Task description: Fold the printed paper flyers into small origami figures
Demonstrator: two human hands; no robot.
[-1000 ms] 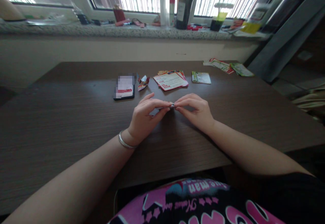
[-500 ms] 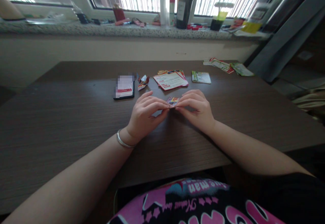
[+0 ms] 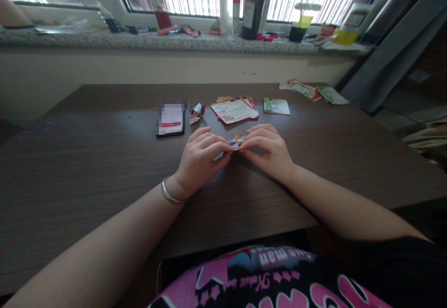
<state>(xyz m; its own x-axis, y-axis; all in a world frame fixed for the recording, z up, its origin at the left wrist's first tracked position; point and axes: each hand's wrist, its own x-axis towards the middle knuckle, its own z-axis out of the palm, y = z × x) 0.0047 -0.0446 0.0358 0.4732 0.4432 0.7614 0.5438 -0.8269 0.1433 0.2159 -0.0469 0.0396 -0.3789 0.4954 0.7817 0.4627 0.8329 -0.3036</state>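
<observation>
Low over the table's middle, my left hand (image 3: 205, 154) and my right hand (image 3: 268, 149) face each other. Both pinch the near edge of a small, colourful printed piece of paper (image 3: 237, 140), thumbs below and fingertips on top. Purple, yellow and red print shows between the fingertips; the fingers cover its sides. Just beyond the hands lies a loose stack of red-edged printed cards (image 3: 234, 111). A folded, crumpled piece of printed paper (image 3: 197, 112) rests past my left hand, beside a phone (image 3: 171, 119) with its screen lit.
A small stack of green-edged cards (image 3: 276, 106) lies behind my right hand. Red and green paper strips (image 3: 305, 90) are at the table's (image 3: 87, 168) far right corner. Bottles, cups and small items crowd the granite windowsill (image 3: 202, 43).
Both hands keep their pinch on the printed paper and shift only slightly. The paper's near edge looks a little more bent up at the fingertips.
</observation>
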